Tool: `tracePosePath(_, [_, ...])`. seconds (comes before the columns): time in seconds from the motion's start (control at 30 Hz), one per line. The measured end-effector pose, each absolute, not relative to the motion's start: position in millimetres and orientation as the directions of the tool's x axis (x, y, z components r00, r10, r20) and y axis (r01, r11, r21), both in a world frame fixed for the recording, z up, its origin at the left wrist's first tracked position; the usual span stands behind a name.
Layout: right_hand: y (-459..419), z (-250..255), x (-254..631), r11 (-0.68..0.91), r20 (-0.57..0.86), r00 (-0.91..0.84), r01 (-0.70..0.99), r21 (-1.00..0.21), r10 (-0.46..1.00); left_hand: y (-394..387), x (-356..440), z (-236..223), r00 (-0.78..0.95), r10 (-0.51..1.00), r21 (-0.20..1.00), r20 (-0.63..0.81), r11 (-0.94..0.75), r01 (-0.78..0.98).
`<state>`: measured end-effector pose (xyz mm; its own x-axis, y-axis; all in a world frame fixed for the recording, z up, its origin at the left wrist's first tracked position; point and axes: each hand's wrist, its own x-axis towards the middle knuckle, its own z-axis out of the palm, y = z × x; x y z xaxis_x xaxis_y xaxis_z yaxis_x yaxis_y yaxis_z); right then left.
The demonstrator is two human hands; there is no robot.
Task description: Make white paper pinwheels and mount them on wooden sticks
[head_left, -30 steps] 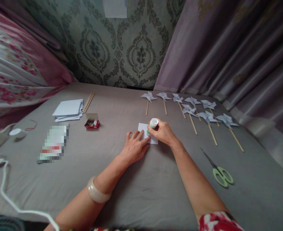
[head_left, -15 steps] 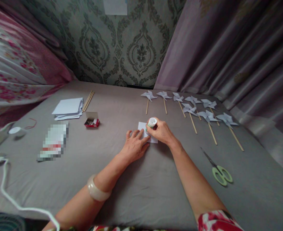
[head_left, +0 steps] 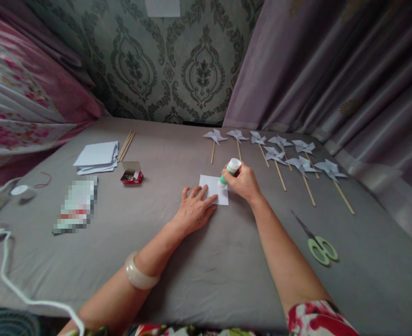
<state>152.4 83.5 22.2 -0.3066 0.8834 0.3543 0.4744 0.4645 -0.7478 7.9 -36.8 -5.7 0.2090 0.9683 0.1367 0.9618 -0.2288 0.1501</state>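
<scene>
A small white square of paper [head_left: 221, 198] lies on the grey cloth in front of me. My left hand [head_left: 196, 208] rests over its left side with fingers spread, pressing it flat. In my right hand [head_left: 244, 181] is a green and white glue stick [head_left: 229, 171], gripped between thumb and fingers. It leans to the right, with its lower end at the paper's upper right part. Whether that tip touches the paper is hard to tell.
White paper pinwheels [head_left: 301, 165] on wooden sticks lie at the back right. Green-handled scissors [head_left: 318, 245] lie right of my arm. Left are a paper stack [head_left: 96, 155], wooden sticks [head_left: 126, 146], a red box [head_left: 131, 176] of small metal pieces and a white cord [head_left: 31, 301].
My right hand has moved the glue stick up and right across the paper, and it now leans more. My left hand stays spread on the paper. The view has shifted slightly.
</scene>
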Motion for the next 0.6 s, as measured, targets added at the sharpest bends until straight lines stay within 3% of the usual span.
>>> tracePosePath(0.17, [88.7,24.3,156.5,0.434,0.379,-0.212,0.471,-0.768,0.901,-35.9,7.5,-6.8,0.220,0.965,0.149,0.143,-0.241,0.959])
tracePosePath(0.6, [76.7,14.6,137.5,0.538,0.368,-0.401,0.510,-0.671,0.839,-36.6,10.4,-7.8,0.227,0.955,0.088,0.193,-0.248,0.965])
